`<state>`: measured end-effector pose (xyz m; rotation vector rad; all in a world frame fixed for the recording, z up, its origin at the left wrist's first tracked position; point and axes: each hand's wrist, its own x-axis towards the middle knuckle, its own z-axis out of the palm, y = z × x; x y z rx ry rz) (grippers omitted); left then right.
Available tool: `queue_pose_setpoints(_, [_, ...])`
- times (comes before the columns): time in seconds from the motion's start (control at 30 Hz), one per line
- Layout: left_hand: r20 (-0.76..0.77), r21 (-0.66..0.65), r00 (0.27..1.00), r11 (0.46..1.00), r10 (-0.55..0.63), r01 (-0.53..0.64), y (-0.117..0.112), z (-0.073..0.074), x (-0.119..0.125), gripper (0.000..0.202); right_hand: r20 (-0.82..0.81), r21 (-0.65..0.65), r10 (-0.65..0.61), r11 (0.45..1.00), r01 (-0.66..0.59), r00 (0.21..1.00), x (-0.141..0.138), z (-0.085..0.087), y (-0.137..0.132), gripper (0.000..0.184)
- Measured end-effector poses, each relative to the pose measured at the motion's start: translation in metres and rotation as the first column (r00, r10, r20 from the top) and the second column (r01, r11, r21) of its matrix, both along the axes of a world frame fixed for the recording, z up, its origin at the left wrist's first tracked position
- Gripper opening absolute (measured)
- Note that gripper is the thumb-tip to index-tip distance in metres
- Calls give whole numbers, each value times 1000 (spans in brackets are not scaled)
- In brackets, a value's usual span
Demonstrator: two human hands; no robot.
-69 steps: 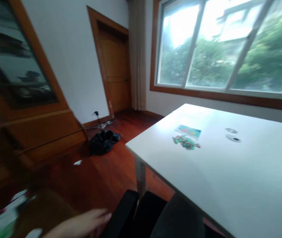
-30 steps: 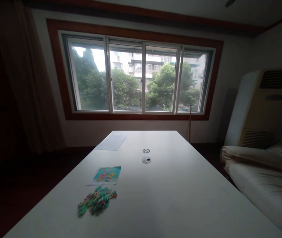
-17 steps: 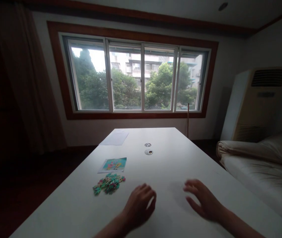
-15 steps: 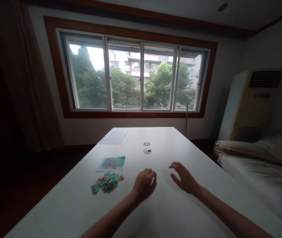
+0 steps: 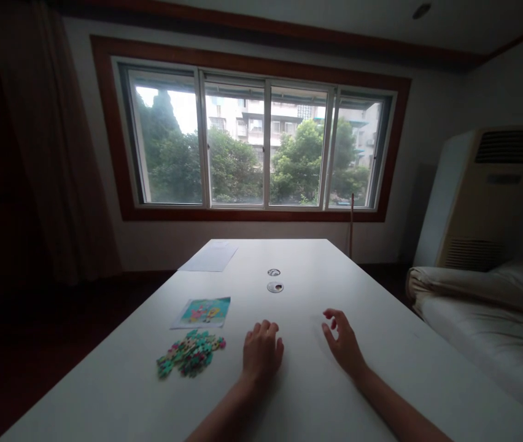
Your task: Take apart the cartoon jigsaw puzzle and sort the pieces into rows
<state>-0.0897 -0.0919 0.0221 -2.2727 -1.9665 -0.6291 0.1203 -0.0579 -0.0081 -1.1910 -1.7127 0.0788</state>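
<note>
Two risks noted at the heap of puzzle pieces (image 5: 190, 355), which lies at 9 o'clock from the left hand (image 5: 260, 353), short of its fingers. (1) Scatter: the pieces lie loose and overlapping, so a broad sweep of that hand or its forearm would probably spread them. A push toward 9 o'clock is the worst case, since the bench (image 5: 307, 399) has its near-left edge on that side and pieces could drop to the floor. (2) Mix-up: the picture sheet (image 5: 204, 312) lies just beyond the heap, at 10 o'clock from the same hand. Pieces shoved toward 12 o'clock would likely ride onto it or shift it. Lesser risk: the white paper (image 5: 210, 255), at 11 o'clock, reaches the bench's left edge; a knock or draught might slide it off.

Hands. Left: palm down, fingers loosely bent and pointing toward 12 o'clock, thumb apart from them on the 3 o'clock side. Nothing seen in its grasp; the underside is hidden. Right hand (image 5: 345, 347), at 3 o'clock from the left: half spread, thumb and fingers curved with a clear gap, nothing between. Neither touches the heap or the sheet. Cannot tell whether either rests on the bench or floats just over it. Two round discs (image 5: 275, 287) lie beyond the left hand, between 12 and 1 o'clock, untouched.
</note>
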Motion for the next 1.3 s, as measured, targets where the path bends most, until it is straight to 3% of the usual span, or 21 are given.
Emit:
queue_pose_setpoints(0.27, [-16, 8, 999, 999, 32, -32, 1, -9, -2, 25, 44, -52, 44, 998, -42, 998, -7, 1, -8, 18])
queue_pose_setpoints(0.4, [-79, -56, 995, 996, 65, -70, 6, -20, 3, 42, 214, -167, 62, 986, -26, 975, -10, -2, -4, 32])
queue_pose_setpoints(0.53, [-140, -211, 988, 974, 60, -88, 15, -30, 7, 57, 487, -395, 125, 914, 90, 865, -11, -8, 8, 57])
queue_pose_setpoints(0.63, [-142, -260, 989, 963, 29, -66, 25, -33, 6, 61, 582, -496, 205, 856, 144, 787, -12, -11, 18, 66])
queue_pose_setpoints(0.9, [-139, -284, 990, 957, 17, -56, 44, -45, 3, 64, 613, -537, 234, 824, 180, 754, -15, -20, 34, 72])
queue_pose_setpoints(1.3, [-149, -268, 989, 962, 19, -59, 43, -59, 1, 66, 628, -531, 257, 831, 164, 734, -14, -31, 31, 71])
